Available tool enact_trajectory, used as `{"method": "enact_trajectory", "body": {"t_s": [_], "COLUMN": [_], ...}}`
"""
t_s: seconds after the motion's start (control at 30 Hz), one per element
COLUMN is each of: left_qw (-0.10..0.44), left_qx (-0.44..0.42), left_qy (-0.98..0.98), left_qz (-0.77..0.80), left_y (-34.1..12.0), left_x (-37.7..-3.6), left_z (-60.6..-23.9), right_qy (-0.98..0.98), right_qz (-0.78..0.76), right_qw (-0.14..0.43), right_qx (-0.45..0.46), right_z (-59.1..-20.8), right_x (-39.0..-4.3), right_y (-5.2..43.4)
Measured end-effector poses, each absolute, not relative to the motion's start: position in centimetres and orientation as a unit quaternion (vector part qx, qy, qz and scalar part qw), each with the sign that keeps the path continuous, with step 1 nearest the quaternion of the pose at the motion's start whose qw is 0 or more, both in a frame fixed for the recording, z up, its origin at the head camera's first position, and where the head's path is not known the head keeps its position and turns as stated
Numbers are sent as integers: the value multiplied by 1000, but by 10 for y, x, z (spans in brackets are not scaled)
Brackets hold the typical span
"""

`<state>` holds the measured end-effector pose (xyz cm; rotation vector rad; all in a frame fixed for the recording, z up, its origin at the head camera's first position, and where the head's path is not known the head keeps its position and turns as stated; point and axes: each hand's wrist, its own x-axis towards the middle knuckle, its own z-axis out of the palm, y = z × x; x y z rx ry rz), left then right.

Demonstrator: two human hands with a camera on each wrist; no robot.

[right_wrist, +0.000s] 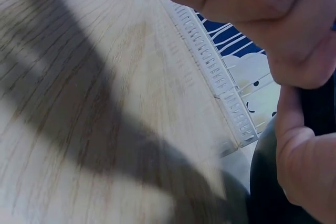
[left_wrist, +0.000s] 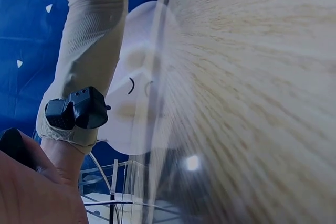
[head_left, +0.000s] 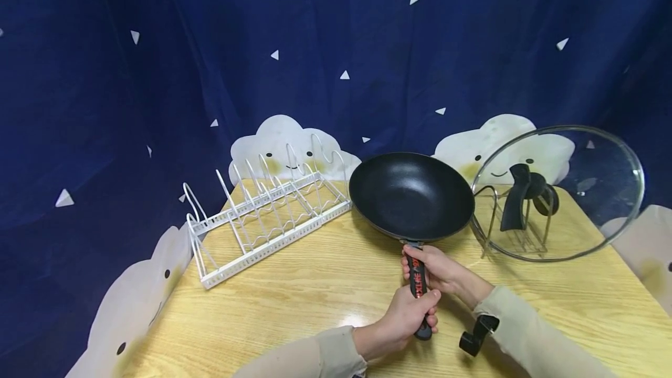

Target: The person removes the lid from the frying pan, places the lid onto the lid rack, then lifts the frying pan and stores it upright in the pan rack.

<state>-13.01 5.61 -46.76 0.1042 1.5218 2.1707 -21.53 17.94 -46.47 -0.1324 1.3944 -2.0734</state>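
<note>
Head view puts both hands at the lower middle of the frame, stacked on the handle (head_left: 418, 284) of a black frying pan (head_left: 412, 195). The left hand (head_left: 406, 318) wraps its fingers round the handle's near end, and the right hand (head_left: 440, 269) curls round it closer to the bowl. The pan sits at the centre of the frame, over the wooden table (head_left: 294, 302); whether its base touches the wood I cannot tell.

To the pan's left stands a white wire rack (head_left: 262, 214), near but not touching. Just right of the pan, a glass lid (head_left: 559, 191) leans upright in a small metal stand (head_left: 517, 220), its rim almost against the pan's edge.

The lid is the likely trouble: a swing of the pan toward the right of the frame could knock the glass out of its stand (it only leans there). The bowl's weight hangs well beyond both hands, so a slackened grip could let it tip down onto the table or clip the rack's prongs.
</note>
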Motion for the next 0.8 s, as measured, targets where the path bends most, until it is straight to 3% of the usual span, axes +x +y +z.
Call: {"method": "enact_trajectory", "body": {"t_s": [0.8], "left_qw": [204], "left_qx": [146], "left_qy": [550], "left_qz": [797], "left_y": [46], "left_x": [-137], "left_z": [-462], "right_qy": [566], "right_qz": [-773], "right_qw": [257], "right_qx": [-128], "right_z": [-436], "right_x": [-218], "right_y": [174]}}
